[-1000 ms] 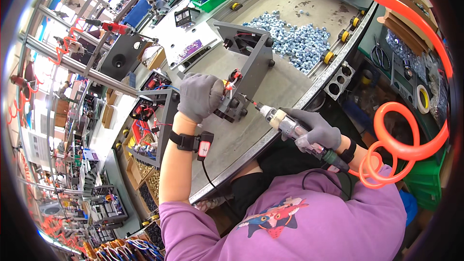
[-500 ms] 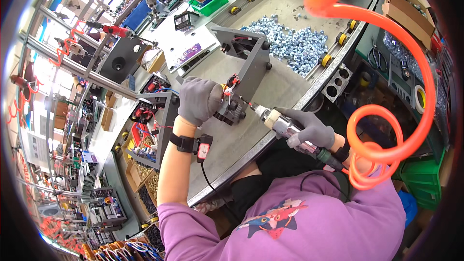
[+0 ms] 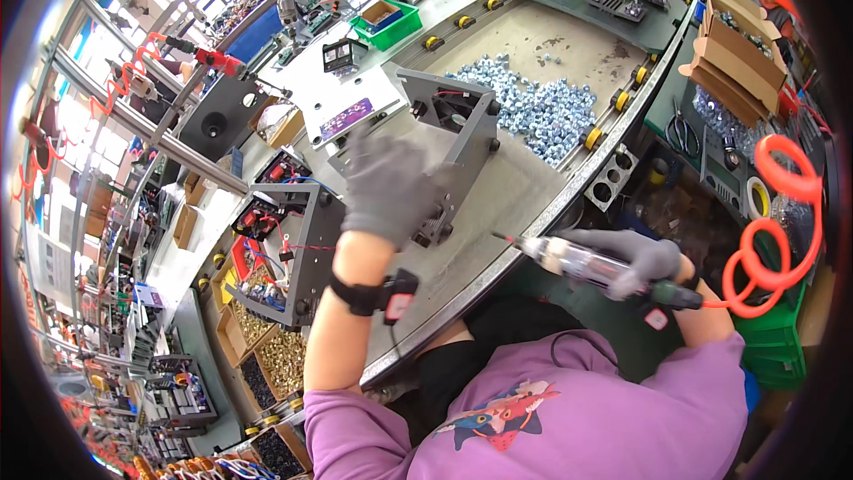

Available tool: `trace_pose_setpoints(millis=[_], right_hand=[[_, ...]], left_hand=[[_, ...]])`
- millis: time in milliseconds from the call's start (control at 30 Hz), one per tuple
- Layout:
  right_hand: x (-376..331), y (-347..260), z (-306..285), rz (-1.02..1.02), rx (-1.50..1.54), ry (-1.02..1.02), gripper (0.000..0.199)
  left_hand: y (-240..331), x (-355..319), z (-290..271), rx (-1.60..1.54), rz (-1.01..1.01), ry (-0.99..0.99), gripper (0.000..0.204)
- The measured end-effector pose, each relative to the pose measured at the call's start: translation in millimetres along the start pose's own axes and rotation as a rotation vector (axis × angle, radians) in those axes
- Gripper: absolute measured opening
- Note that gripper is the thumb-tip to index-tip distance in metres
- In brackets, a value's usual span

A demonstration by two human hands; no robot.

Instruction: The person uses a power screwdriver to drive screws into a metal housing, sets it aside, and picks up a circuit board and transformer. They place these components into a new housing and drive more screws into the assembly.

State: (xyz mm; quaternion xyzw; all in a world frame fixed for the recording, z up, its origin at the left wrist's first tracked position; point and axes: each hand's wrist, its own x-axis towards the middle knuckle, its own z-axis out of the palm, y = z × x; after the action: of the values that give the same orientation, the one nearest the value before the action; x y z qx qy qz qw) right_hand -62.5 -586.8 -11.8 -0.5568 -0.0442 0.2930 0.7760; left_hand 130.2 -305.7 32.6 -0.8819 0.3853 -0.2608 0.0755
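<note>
My right hand (image 3: 631,258), in a grey glove, is wrapped round a power screwdriver (image 3: 582,265). The tool's bit points left over the table's front edge, apart from any part, and a coiled orange hose (image 3: 766,277) trails from its rear. In a matching grey glove, my left hand (image 3: 391,185) is smeared by motion. It is over the near end of a dark grey metal housing (image 3: 471,147) and hides part of it. Whether it touches the housing or holds anything, I cannot tell. Left of that hand stands a second grey housing (image 3: 318,244) with red wires.
Behind the housing lies a heap of small silvery metal fasteners (image 3: 538,107). A white panel (image 3: 355,107) and a green bin (image 3: 391,25) stand further back. Boxes of small brass-coloured parts (image 3: 283,363) line the left; a cardboard box (image 3: 737,49) and scissors (image 3: 682,132) are at right.
My right hand has drawn the screwdriver back to the right, away from the housing. My left hand has moved slightly right and down, no longer plainly closed at the wired part. The orange hose has swung right.
</note>
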Motion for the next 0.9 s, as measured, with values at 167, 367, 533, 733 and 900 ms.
trace_pose_setpoints(millis=[167,367,533,733,900], right_hand=[[-57.1,-3.0,-32.8,0.217,0.176,0.073,0.084],[-32.9,30.4,-94.2,0.253,0.418,0.521,0.027],[9.7,56.7,-139.3,0.375,0.502,0.541,0.027],[9.7,174.7,-118.5,-0.085,0.688,0.917,0.024],[92.3,65.2,7.5,-0.445,-0.038,0.953,0.048]], left_hand=[[-29.9,-47.0,28.4,-0.261,-0.14,0.325,0.01],[-19.6,-54.9,32.6,-0.439,-0.186,0.465,0.008],[-18.5,-57.8,36.4,-0.436,-0.187,0.51,0.009],[8.5,-55.9,27.7,-0.407,-0.275,0.57,0.005],[54.4,-69.7,8.2,-0.402,-0.315,0.578,0.012]])
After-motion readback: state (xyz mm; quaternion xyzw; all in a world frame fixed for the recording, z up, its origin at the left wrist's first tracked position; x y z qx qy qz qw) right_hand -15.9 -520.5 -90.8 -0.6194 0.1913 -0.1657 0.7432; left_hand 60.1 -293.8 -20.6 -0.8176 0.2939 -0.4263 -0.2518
